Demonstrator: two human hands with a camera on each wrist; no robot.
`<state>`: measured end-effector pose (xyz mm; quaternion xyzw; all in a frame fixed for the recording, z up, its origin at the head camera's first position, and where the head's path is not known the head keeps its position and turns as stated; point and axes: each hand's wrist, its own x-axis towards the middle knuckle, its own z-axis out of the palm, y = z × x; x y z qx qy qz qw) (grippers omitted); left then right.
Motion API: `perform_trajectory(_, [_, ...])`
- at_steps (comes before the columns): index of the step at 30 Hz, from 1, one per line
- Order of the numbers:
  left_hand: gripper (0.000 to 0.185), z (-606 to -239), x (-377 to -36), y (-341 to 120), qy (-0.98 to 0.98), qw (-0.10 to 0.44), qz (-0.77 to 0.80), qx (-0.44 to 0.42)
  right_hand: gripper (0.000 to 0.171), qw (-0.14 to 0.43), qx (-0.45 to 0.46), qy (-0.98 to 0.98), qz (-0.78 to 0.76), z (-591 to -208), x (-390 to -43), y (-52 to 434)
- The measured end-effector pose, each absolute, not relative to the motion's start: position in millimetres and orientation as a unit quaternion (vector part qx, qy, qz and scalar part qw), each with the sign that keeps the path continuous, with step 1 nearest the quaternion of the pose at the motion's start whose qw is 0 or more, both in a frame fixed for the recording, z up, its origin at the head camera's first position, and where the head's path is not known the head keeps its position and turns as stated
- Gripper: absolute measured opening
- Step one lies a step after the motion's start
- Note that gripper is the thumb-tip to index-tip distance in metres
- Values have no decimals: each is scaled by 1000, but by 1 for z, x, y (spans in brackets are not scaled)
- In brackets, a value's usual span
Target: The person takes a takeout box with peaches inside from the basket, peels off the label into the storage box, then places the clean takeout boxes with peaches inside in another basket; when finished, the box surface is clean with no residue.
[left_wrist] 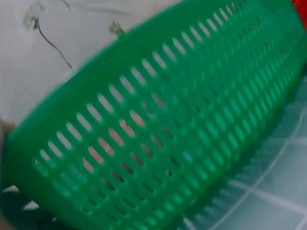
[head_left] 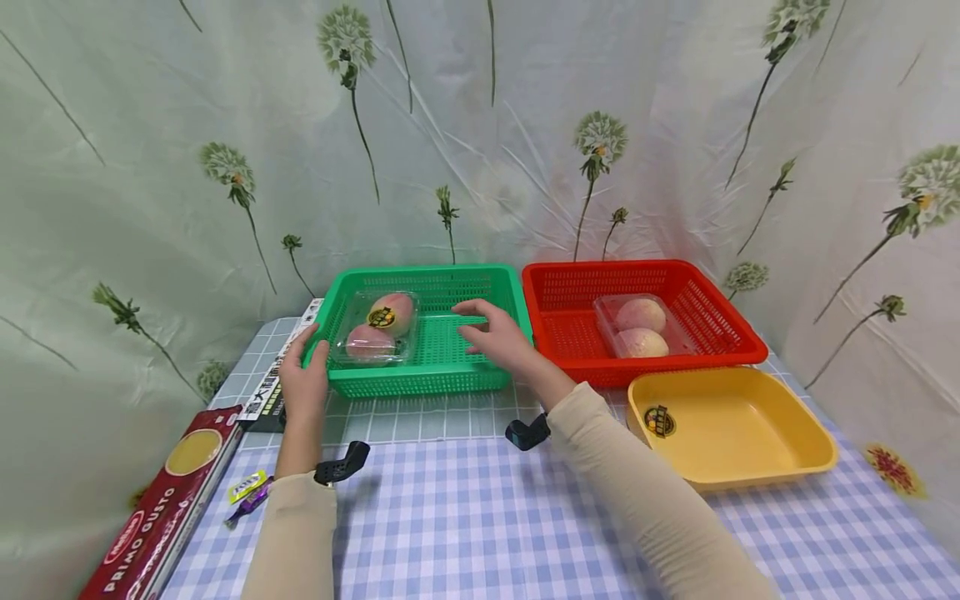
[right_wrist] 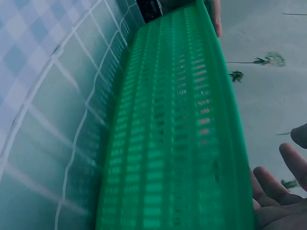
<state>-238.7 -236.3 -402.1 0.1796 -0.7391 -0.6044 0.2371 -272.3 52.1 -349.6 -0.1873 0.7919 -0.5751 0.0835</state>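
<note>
A green slotted basket (head_left: pixel 450 382) stands at the middle of the table. Inside its left half lies a clear clamshell (head_left: pixel 377 330) with two peaches and a round sticker. My left hand (head_left: pixel 307 360) grips the basket's front left corner, thumb on the rim. My right hand (head_left: pixel 480 327) hovers over the basket's right half with fingers straight, pointing left, holding nothing. The left wrist view is filled by the basket wall (left_wrist: pixel 158 129), pink showing through the slots. The right wrist view looks along the basket wall (right_wrist: pixel 177 134), and my right hand's fingers (right_wrist: pixel 283 191) lie relaxed past the rim.
A red basket (head_left: pixel 720 329) with another peach clamshell (head_left: pixel 642 328) touches the green one on the right. In front of it sits a yellow tray (head_left: pixel 750 450) bearing a sticker. At the left edge lie a red foil box (head_left: pixel 157 512), a black-and-white box (head_left: pixel 277 383) and a wrapper (head_left: pixel 247 492).
</note>
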Motion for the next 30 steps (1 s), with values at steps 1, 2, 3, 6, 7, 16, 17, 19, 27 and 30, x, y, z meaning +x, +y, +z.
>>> perform_trajectory(1, [43,-403,-239,-237,-737,232,-609,178,39,95,-185,790,-576,-350,-274,47])
perform_trajectory(2, [43,-404,-239,-238,-736,233,-611,175,39,106,-183,790,-575,-350,-276,41])
perform_trajectory(3, [42,-405,-239,-238,-736,236,-611,172,39,118,-180,790,-574,-350,-277,36])
perform_trajectory(6, [40,-407,-239,-239,-738,250,-606,164,42,151,-183,795,-558,-349,-282,21])
perform_trajectory(7, [40,-407,-239,-239,-738,254,-604,163,43,162,-184,797,-552,-349,-284,17])
perform_trajectory(16, [37,-407,-240,-235,-734,267,-603,161,53,258,-165,791,-530,-349,-297,-10])
perform_trajectory(17, [37,-409,-240,-235,-733,269,-603,164,54,266,-164,789,-529,-349,-298,-12])
perform_trajectory(19, [36,-410,-241,-235,-730,273,-603,167,58,282,-160,782,-532,-349,-300,-17])
perform_trajectory(27, [35,-406,-242,-231,-721,277,-613,168,56,310,-62,681,-660,-356,-311,-24])
perform_trajectory(30, [35,-406,-241,-231,-715,278,-618,171,52,311,-30,638,-704,-357,-312,-22])
